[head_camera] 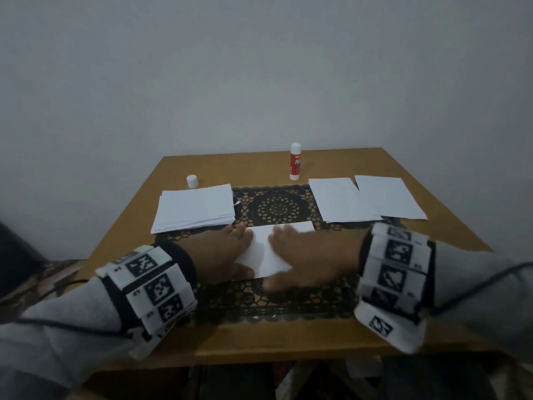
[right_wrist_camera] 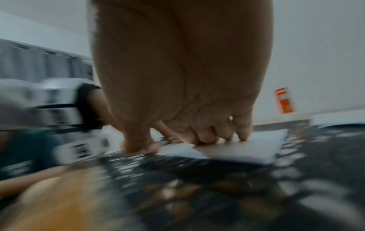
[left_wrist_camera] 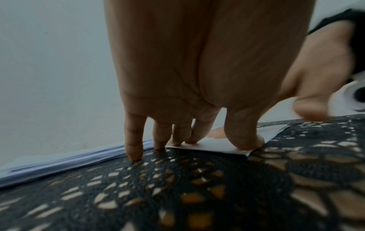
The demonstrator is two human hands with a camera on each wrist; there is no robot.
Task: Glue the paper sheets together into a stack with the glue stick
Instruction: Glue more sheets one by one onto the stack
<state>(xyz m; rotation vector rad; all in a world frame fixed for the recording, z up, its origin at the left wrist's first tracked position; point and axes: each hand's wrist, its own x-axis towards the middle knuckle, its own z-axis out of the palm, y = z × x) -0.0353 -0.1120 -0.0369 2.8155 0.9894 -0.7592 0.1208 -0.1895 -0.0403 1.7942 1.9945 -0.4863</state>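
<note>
Head view: left hand [head_camera: 222, 249] and right hand [head_camera: 311, 255] both flat on white sheet [head_camera: 269, 255] lying on black lace mat [head_camera: 277, 206] at desk [head_camera: 403, 166] centre. Left grip: fingers [left_wrist_camera: 134, 140] spread straight, tips pressing sheet's left edge, nothing clasped. Right grip: fingers [right_wrist_camera: 223, 132] loosely bent, pressing sheet top, blurred. Paper stack [head_camera: 196, 206] just beyond left hand; loose sheets [head_camera: 366, 197] beyond right hand. Glue stick [head_camera: 295, 161] upright, uncapped, well beyond both hands; cap [head_camera: 192, 181] behind stack.

Dim, flat light; right wrist view seemingly motion-blurred.
</note>
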